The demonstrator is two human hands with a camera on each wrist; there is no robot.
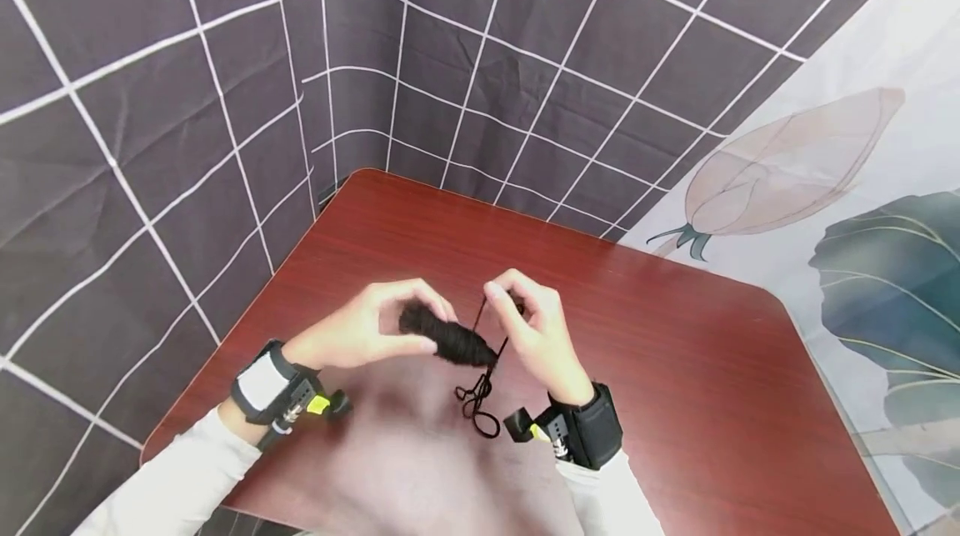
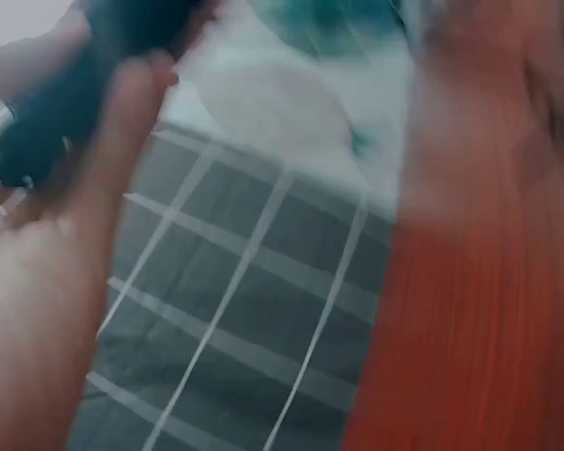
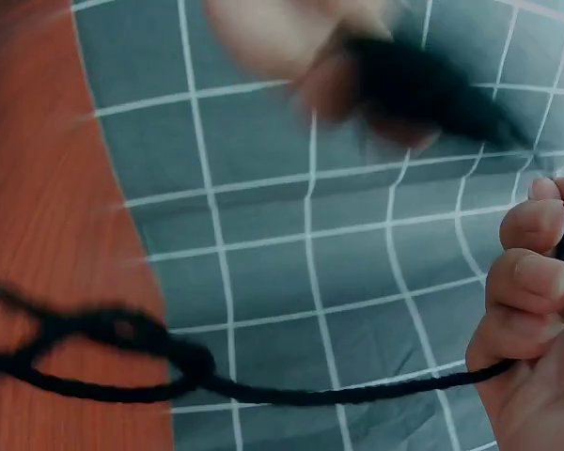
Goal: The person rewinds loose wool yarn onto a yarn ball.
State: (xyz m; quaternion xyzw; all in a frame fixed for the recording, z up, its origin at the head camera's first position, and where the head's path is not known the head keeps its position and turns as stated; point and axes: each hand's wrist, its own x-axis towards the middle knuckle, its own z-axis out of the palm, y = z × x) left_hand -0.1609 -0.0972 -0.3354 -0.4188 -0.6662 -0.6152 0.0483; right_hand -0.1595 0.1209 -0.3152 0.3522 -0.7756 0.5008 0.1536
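Observation:
Held in my left hand is a wound bundle of black cord, thicker at the hand and tapering toward the right. My thumb and fingers wrap its left part; it shows blurred in the left wrist view as a dark roll. To the right, my right hand pinches a strand of the cord between thumb and fingers, with curled fingers in the right wrist view. From the bundle's narrow tip a tangle of loose cord loops hangs down over the table.
Both hands are above a reddish-brown table with rounded corners. A dark grey curtain with white grid lines stands behind and to the left. On the right hangs a white cloth with a flower print. Each wrist wears a black strap with a small camera.

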